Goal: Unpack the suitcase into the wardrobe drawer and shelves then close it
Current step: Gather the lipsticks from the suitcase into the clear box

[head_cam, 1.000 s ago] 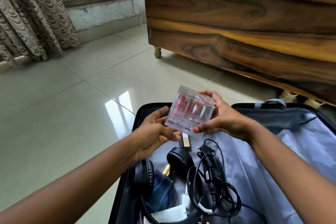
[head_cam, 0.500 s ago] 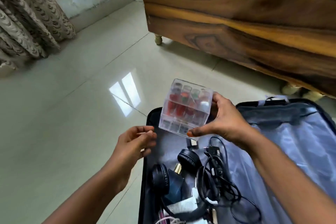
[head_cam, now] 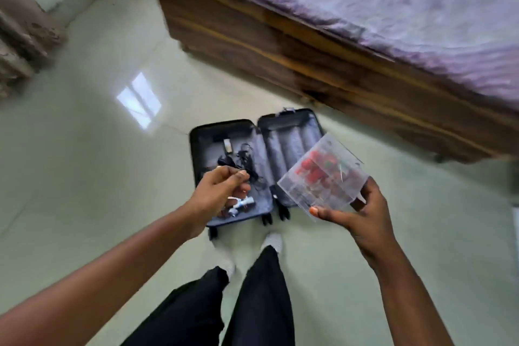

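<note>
I have stood up since a moment ago, so the suitcase (head_cam: 257, 166) that filled my view now lies well below me on the floor (head_cam: 84, 177), open flat just beyond my feet. The clear box (head_cam: 323, 177) of small red bottles has come up with me: my right hand (head_cam: 354, 213) grips it from below at its near right corner, thumb pressed on the near edge, and the box tilts over the suitcase's right half. My left hand (head_cam: 222, 191) has let go of the box and hovers over the left half with fingers curled loosely inward, pinching nothing that I can make out. That left half holds a tangle of black cables (head_cam: 241, 160) and a few small pale things too blurred to name; the right half shows only its grey lining. Beyond the suitcase, far and to the right, runs the wooden bed frame (head_cam: 280, 45) under a purple cover (head_cam: 393, 3).
</note>
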